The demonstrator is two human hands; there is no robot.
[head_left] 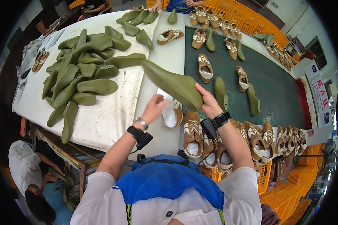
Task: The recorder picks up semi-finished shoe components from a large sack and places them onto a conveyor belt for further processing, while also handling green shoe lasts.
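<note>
My right hand (211,102) grips a green shoe last (172,83) by its thick heel end, with the toe pointing up and to the left over the white table. Just below that last, my left hand (154,108) is slightly blurred, its fingers loosely curled and apart, with nothing in them. Beside the left hand lies a brown and white sneaker (172,115), partly hidden under the last. A large pile of green shoe lasts (87,71) covers the table to the left of my hands. Closest to my right forearm is a brown sneaker (192,137) in the near row.
A dark green conveyor belt (281,93) on the right carries sneakers paired with lasts (220,93). Sneakers (289,138) line its near and far edges. Orange crates (300,176) stand at the lower right. Another person (30,176) bends at lower left; others work at the far side.
</note>
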